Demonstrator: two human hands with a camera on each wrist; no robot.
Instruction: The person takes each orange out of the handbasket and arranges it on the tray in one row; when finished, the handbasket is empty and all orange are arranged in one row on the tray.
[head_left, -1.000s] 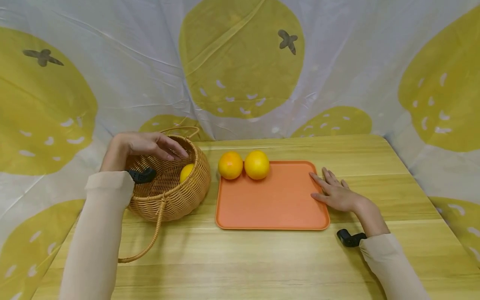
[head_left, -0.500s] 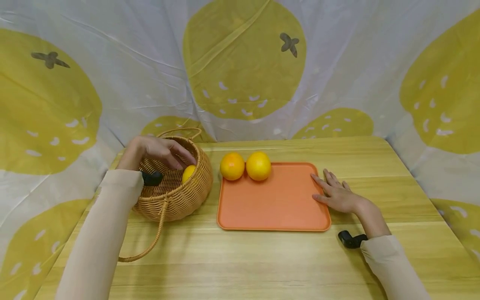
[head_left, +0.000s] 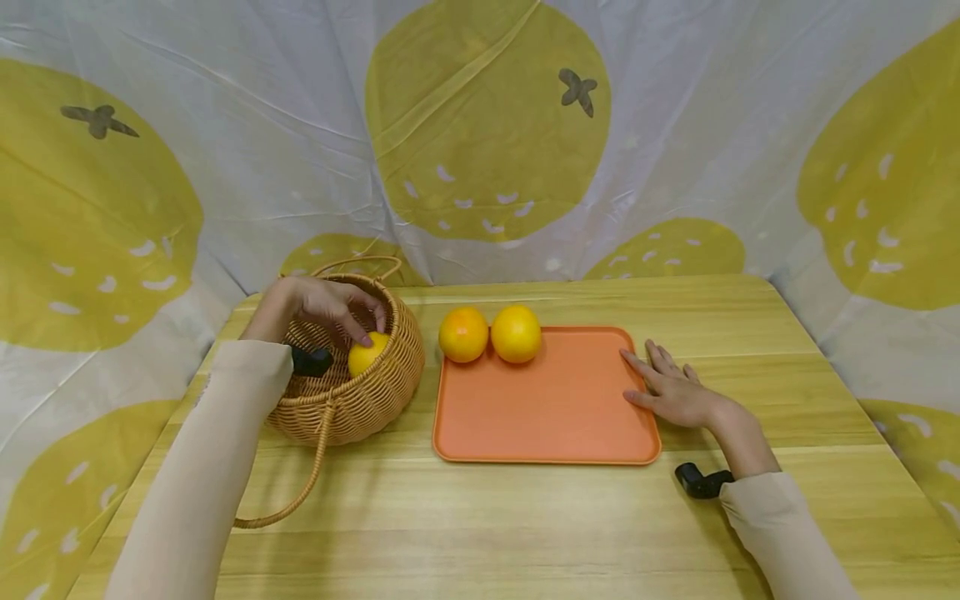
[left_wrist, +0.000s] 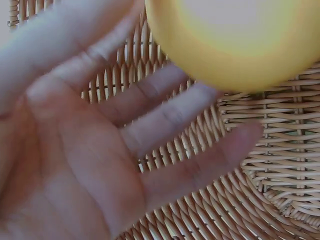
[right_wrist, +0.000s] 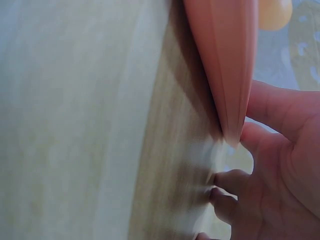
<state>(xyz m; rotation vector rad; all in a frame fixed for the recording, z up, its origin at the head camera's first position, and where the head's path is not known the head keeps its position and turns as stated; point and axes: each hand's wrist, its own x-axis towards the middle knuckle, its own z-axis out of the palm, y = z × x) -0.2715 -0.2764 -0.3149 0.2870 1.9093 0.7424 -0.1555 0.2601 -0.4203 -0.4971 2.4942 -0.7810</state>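
Observation:
Inside the wicker basket point(head_left: 378, 404) on the left, my left hand point(head_left: 330, 304) holds an orange point(head_left: 363, 357), thumb on its near side and fingers reaching behind it. The left wrist view shows two fingertips hidden by the orange point(left_wrist: 235, 45), while the little finger is apart from it. My right hand point(head_left: 671, 393) lies spread at the right end of an orange-coloured tray point(head_left: 547, 417). Its thumb and index finger touch the tray's rim; the other fingers rest on the table. Two more oranges, one left point(head_left: 463, 334) and one right point(head_left: 516, 333), sit at the tray's far left corner.
The basket's near handle point(head_left: 311, 483) hangs down over the wooden table point(head_left: 525, 525), and its far handle point(head_left: 360, 262) stands at the back. A white cloth with printed yellow fruit point(head_left: 487, 125) surrounds the table's back and sides.
My left hand has moved right and down into the basket and taken hold of the orange, which has shifted slightly left. My right hand and the tray stay where they were.

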